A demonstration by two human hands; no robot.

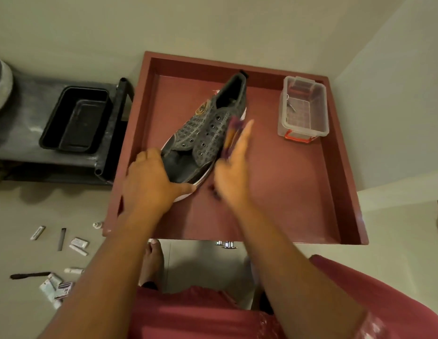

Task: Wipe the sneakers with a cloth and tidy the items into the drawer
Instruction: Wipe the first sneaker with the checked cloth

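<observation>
Left hand [149, 179] fingers grip sneaker [203, 133] toe; cloth [231, 135] under right hand [234, 167] fingers.

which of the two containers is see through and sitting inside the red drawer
The clear plastic box with orange latches, in the far right corner of the drawer. The other container, a black tray, is opaque and sits outside, on the dark shelf to the left.

The dark grey sneaker [203, 128] has a woven, patterned cloth upper with small metal eyelets. The reddish-brown open drawer [286, 179] looks like smooth, matt painted wood. At far right in it, the clear lidless storage box [303, 111] is glossy plastic. Left, the black rectangular tray [73, 119] looks slightly shiny plastic.
</observation>
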